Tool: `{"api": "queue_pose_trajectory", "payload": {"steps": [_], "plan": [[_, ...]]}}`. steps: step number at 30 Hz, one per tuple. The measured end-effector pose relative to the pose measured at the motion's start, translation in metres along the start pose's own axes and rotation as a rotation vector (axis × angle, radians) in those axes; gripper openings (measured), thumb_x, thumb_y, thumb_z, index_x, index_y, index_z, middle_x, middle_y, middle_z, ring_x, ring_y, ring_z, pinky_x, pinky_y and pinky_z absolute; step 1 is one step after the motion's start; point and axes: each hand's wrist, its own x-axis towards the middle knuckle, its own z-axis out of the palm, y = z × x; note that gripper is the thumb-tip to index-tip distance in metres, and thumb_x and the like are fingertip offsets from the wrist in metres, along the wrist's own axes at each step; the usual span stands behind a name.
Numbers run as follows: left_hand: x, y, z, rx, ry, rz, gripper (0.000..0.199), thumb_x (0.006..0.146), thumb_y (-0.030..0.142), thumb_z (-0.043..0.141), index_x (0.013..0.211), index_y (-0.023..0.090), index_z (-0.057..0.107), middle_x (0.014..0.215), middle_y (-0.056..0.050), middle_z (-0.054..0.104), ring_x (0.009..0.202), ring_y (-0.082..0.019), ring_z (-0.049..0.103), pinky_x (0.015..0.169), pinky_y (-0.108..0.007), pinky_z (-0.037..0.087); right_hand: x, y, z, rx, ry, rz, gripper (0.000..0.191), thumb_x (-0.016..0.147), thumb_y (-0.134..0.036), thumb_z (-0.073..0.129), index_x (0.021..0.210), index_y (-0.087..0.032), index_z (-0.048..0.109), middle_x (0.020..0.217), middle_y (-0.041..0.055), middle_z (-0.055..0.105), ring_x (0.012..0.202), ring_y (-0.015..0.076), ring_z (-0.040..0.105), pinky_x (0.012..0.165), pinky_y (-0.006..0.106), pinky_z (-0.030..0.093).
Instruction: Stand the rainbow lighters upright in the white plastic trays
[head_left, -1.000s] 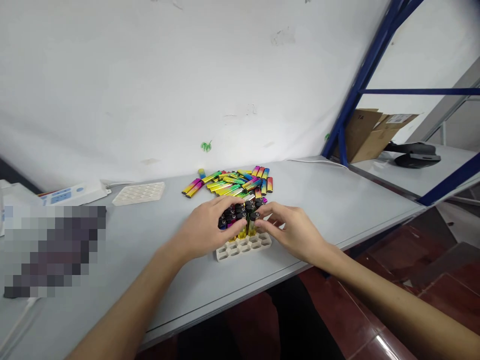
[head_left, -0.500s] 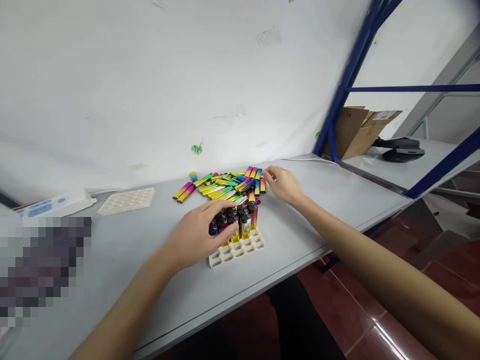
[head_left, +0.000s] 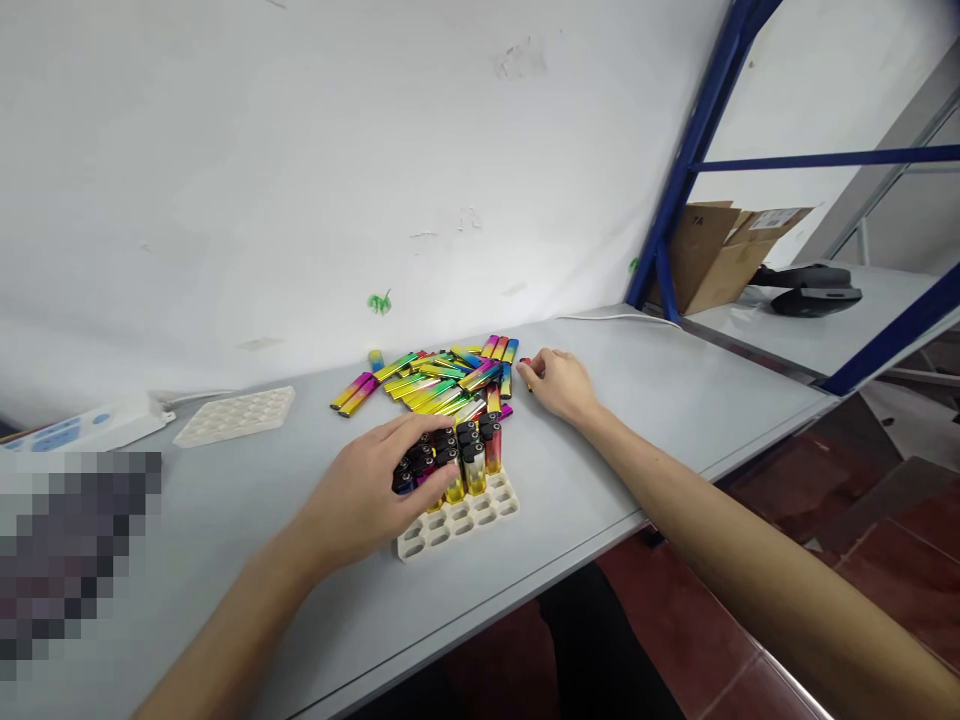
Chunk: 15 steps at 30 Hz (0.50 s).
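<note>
My left hand [head_left: 371,480] curves around the left side of a group of black-topped lighters [head_left: 474,468], thumb in front and fingers behind. The lighters stand upright in the cream holed tray [head_left: 461,520], whose front holes show bare. To the right of the pile, my right hand [head_left: 559,383] pinches a small red lighter case [head_left: 526,368], mostly hidden by the fingers. Shiny rainbow-coloured lighter cases [head_left: 435,390] lie in a loose heap behind the tray, some of them overlapping.
A second cream holed tray [head_left: 236,415] lies at the left, beside a white box with blue marks [head_left: 82,425]. A pixelated patch covers the left edge. Blue metal framing [head_left: 675,200] rises at the right, with a cardboard box [head_left: 731,255] and a black device [head_left: 814,292] beyond.
My right hand has moved slightly down beside the pile, and a red lighter case now shows in its fingers. My left hand stays around the lighters. The view has shifted a little.
</note>
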Motion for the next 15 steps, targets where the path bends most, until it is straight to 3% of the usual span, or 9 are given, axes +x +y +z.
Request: {"api": "queue_pose_trajectory", "payload": {"steps": [5, 8, 11, 15], "plan": [[0.0006, 0.0004, -0.0009, 0.016, -0.007, -0.01, 0.039, 0.092, 0.051, 0.053, 0.124, 0.03, 0.056, 0.115, -0.002, 0.07, 0.099, -0.023, 0.067, 0.082, -0.035, 0.053, -0.0032, 0.0014, -0.0016, -0.019, 0.01, 0.025, 0.03, 0.086, -0.049, 0.056, 0.089, -0.02, 0.061, 0.098, 0.0105, 0.07, 0.095, 0.0275, 0.058, 0.08, 0.037, 0.041], [0.0012, 0.0008, -0.001, 0.02, -0.008, -0.03, 0.039, 0.092, 0.052, 0.052, 0.124, 0.03, 0.056, 0.116, -0.001, 0.07, 0.099, -0.023, 0.067, 0.083, -0.035, 0.053, -0.0058, 0.0025, -0.0043, -0.02, -0.012, 0.024, 0.028, 0.084, -0.036, 0.059, 0.104, -0.018, 0.063, 0.102, 0.0106, 0.071, 0.099, 0.0271, 0.059, 0.08, 0.035, 0.042], [0.0014, 0.0002, -0.0003, 0.023, -0.002, -0.026, 0.039, 0.092, 0.052, 0.053, 0.124, 0.03, 0.056, 0.117, -0.001, 0.07, 0.1, -0.022, 0.067, 0.084, -0.035, 0.053, -0.0071, 0.0036, -0.0065, 0.022, -0.025, 0.049, 0.033, 0.084, -0.026, 0.055, 0.114, -0.017, 0.063, 0.104, 0.0107, 0.071, 0.101, 0.0265, 0.06, 0.079, 0.034, 0.043], [0.0009, -0.0012, 0.0004, 0.026, 0.0, -0.01, 0.04, 0.092, 0.052, 0.053, 0.125, 0.031, 0.055, 0.118, -0.001, 0.069, 0.1, -0.023, 0.067, 0.084, -0.035, 0.052, -0.0045, 0.0042, -0.0069, 0.125, 0.026, 0.065, 0.034, 0.089, -0.025, 0.044, 0.113, -0.016, 0.067, 0.109, 0.0124, 0.07, 0.101, 0.0265, 0.061, 0.082, 0.035, 0.042]]}}
